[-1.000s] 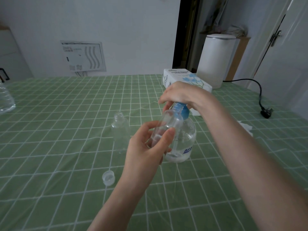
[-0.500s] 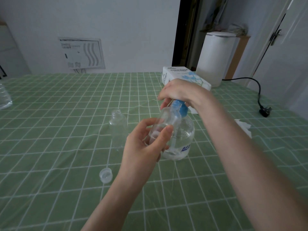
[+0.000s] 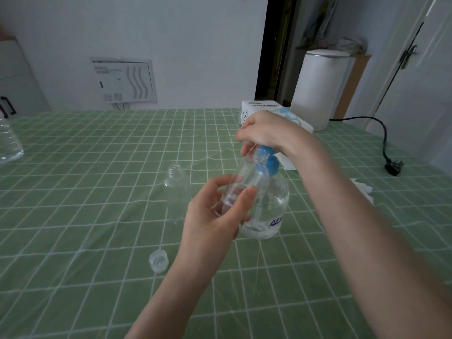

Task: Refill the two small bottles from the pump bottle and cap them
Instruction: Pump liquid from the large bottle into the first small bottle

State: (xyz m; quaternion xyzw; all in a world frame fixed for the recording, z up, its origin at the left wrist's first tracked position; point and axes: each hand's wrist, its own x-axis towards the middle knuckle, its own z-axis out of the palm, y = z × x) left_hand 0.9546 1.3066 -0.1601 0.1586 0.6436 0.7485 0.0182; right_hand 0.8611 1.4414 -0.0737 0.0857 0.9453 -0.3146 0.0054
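Nearest, at 7 o'clock of L hand [image 3: 210, 221]: loose cap [image 3: 159, 261] on table [image 3: 97, 216]. L hand grips tilted small bottle [image 3: 247, 177], mouth at 1 o'clock by blue head of pump bottle [image 3: 276, 199], which R hand [image 3: 264, 132] clasps from above. 2nd small bottle [image 3: 176, 189] stands uncapped at 9 o'clock.

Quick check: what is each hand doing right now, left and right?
Left hand: holds the small clear plastic bottle, uncapped, tilted toward the pump.
Right hand: fingers curled over the blue pump head of the clear pump bottle.
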